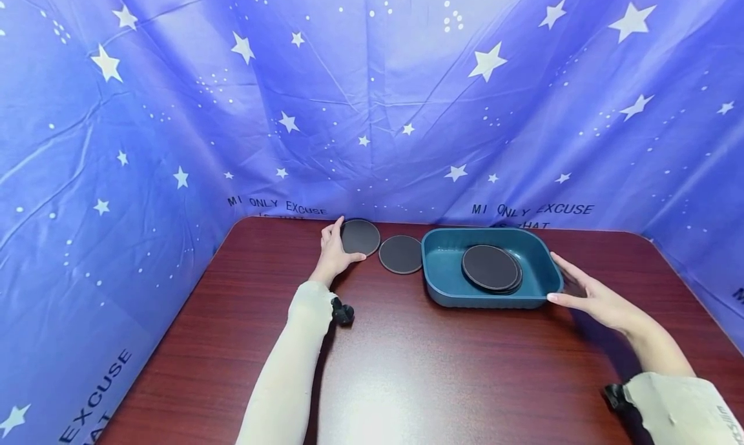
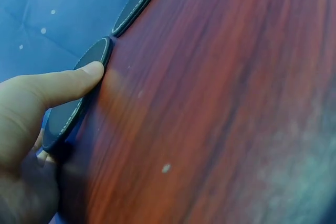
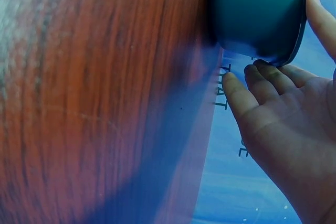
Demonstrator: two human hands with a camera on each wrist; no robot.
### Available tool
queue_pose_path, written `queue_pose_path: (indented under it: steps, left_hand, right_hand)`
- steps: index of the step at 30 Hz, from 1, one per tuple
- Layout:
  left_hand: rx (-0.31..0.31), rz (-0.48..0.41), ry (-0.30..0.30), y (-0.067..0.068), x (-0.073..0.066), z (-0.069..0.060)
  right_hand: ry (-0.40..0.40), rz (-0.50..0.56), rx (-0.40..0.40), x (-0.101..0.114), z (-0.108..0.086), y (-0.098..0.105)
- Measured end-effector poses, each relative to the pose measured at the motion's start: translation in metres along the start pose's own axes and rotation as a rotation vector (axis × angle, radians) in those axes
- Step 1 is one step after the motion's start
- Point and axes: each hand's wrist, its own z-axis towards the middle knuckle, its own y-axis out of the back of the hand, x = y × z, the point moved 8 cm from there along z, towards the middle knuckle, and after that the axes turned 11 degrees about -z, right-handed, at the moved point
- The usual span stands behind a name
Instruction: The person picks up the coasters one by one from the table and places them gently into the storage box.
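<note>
My left hand (image 1: 336,251) grips a round black coaster (image 1: 361,238) by its edges, thumb on the near side and fingers at the far left. Pale stitching runs along that coaster's rim in the left wrist view, where the thumb (image 2: 79,81) presses its edge. Just right of it, a second black coaster (image 1: 401,254) lies flat by the teal plastic basin (image 1: 443,299). Inside the basin sits a small stack of black coasters (image 1: 491,268). At the basin's right end, my right hand (image 1: 599,300) touches the rim with its thumb, the fairly straight fingers along the outside.
The dark red wooden table (image 1: 372,367) ends just behind the coasters and basin. A blue curtain (image 1: 372,109) with white stars hangs behind it and along the sides. Small black devices (image 1: 343,312) are worn at both wrists.
</note>
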Motion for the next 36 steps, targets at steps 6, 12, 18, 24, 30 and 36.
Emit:
queue_pose_path:
  steps: [6,12,18,24,30,36]
  left_hand:
    - [-0.038,-0.075,-0.026,0.011,0.003,0.000]
    - [-0.024,-0.299,0.019,0.014,0.009,0.000]
    - [-0.040,-0.398,0.069,0.015,0.017,-0.002]
    - [-0.060,-0.443,0.064,0.019,0.018,-0.003]
    - [-0.062,-0.445,0.062,0.018,0.019,-0.002]
    - [-0.064,-0.460,0.067,0.019,0.020,-0.002]
  right_hand:
    - [0.014,0.002,-0.011,0.001,0.000,0.001]
    - [0.012,0.013,-0.007,0.001,0.001,0.000]
    - [0.015,0.006,-0.006,0.000,0.001,-0.001]
    - [0.024,0.016,-0.007,0.001,0.002,-0.001]
    - [-0.005,0.013,-0.001,-0.003,0.000,-0.001]
    - [-0.024,-0.008,-0.003,-0.005,0.000,-0.001]
